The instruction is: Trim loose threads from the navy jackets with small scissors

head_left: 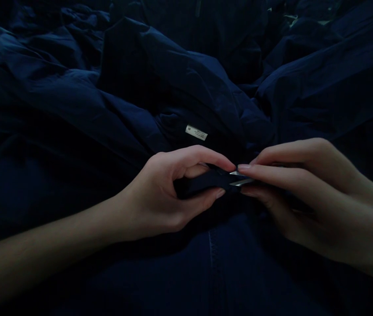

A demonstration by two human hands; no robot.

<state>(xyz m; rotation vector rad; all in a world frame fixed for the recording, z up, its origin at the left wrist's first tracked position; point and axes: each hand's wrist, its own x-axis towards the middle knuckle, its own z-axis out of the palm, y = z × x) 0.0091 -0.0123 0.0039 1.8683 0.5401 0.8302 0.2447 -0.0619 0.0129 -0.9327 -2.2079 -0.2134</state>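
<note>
My left hand (160, 193) is shut around the dark handle of a pair of small snips (209, 182), with its fingers curled over the grip. Two short silver blades (240, 178) stick out to the right of the handle. My right hand (318, 197) comes in from the right, its index finger above the blades and another finger below them. Those fingertips are at the blade tips, and the shadow hides whether any thin dark material lies between them.
Crumpled navy fabric (74, 87) fills the view in deep folds around and beneath my hands. A small white label (196, 132) lies on it just above the snips. A stitched seam (214, 263) runs downward below my hands.
</note>
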